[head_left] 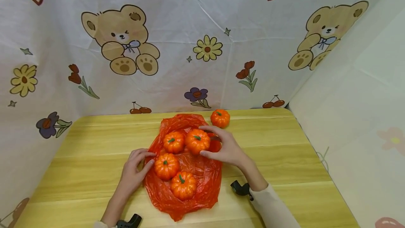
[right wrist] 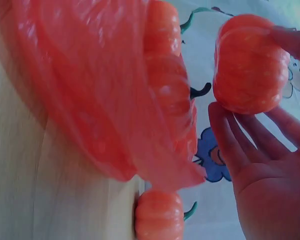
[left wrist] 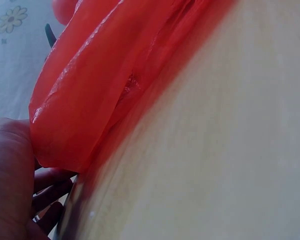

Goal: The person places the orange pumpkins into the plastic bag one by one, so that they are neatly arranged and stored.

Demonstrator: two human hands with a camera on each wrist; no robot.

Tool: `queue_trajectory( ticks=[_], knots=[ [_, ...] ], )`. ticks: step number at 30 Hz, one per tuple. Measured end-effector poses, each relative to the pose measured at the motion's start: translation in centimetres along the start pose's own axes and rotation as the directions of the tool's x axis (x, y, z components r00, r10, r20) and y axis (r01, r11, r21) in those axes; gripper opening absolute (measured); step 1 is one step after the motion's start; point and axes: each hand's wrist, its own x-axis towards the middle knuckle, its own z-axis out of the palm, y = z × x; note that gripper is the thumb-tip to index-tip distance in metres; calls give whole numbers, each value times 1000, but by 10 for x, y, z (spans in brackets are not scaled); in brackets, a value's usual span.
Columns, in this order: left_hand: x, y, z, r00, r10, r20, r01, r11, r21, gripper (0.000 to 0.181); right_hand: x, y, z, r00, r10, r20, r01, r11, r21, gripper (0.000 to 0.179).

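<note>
My right hand [head_left: 226, 147] holds a small orange toy pumpkin [head_left: 197, 141] with a green stem between thumb and fingers, over the right part of a red plastic bag [head_left: 202, 185]. The right wrist view shows this pumpkin [right wrist: 250, 65] raised clear of the bag. Inside the spread bag sit three more pumpkins: one at the back [head_left: 173, 142], one at the left [head_left: 166, 166] and one in front [head_left: 184, 185]. At the bag's left edge, my left hand [head_left: 134, 170] pinches the plastic [left wrist: 75, 115]; its fingertips are partly hidden in the left wrist view.
Another pumpkin [head_left: 220, 118] stands on the wooden table [head_left: 269, 143] at the back edge, just behind the bag. A patterned cloth [head_left: 177, 20] hangs behind the table, and a pale cloth [head_left: 357, 90] borders the right side.
</note>
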Motion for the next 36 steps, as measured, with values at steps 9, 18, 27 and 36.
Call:
queue_trajectory(
  ticks=[9, 18, 27, 36],
  knots=[
    [1, 0, 2, 1000, 14, -2, -14, 1000, 5, 18, -1, -4, 8, 992, -57, 111, 67, 994, -87, 72],
    [-1, 1, 2, 1000, -11, 10, 11, 1000, 7, 19, -4, -5, 20, 980, -64, 187, 109, 965, -239, 75],
    [2, 0, 1, 1000, -5, 3, 5, 1000, -3, 21, 0, -4, 31, 975, -48, 215, 130, 913, -387, 73],
    [2, 0, 1, 1000, 7, -6, -7, 1000, -2, 22, 1, -1, 36, 984, -82, 156, 136, 916, -377, 67]
  ],
)
